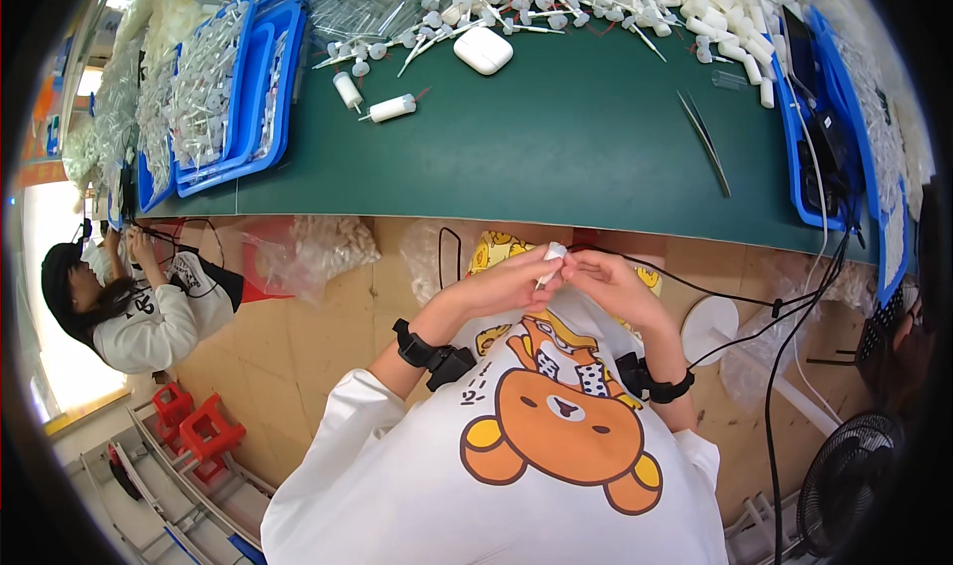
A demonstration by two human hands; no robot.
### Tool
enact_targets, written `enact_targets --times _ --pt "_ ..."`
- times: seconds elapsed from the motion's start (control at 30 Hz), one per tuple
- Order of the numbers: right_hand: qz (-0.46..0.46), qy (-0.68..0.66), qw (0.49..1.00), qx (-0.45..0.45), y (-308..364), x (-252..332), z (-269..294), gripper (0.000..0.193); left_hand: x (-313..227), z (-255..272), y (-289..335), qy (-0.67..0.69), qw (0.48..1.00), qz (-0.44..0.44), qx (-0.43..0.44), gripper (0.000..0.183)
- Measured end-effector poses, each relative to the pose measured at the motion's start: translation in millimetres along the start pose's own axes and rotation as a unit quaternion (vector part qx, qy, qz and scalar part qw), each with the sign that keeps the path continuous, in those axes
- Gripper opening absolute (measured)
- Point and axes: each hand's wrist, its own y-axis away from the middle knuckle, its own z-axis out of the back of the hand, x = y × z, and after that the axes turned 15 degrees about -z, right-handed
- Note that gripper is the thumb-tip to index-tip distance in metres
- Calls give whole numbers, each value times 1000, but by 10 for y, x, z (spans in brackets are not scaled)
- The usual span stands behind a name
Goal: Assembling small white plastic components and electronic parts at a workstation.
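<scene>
Above my lap, just below the table edge, my left hand [506, 282] is closed round a small white cylindrical part [554, 253] with a thin white stem pointing down. My right hand [611, 282] meets it from the other side, its thumb and fingertips pinched together at the part's edge. What exactly lies between the right fingertips is too small to make out. On the green table [476, 158] lie two similar white cylinders, one [347, 90] tilted and another [394, 107] with a thin stem and a red wire.
Thin stemmed pieces [526, 4] and white cylinders [710, 19] are heaped at the back. Tweezers [707, 148] and a white rounded case [483, 50] lie in front. Blue trays [241, 158] stand left; black cables [779, 307] hang right. A co-worker [149, 307] sits at left.
</scene>
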Motion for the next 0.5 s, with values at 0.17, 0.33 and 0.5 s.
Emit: enact_targets --times 0.17,0.33,0.5 --pt "-10 -86 996 -35 -1 43 -77 31 59 -34 -44 28 998 -63 11 19" --pt "-7 -74 997 8 9 142 -156 43 -4 -74 -1 13 996 -83 11 19" --pt "13 -103 994 20 -104 221 -277 40 -4 -3 -48 10 994 -100 38 15"
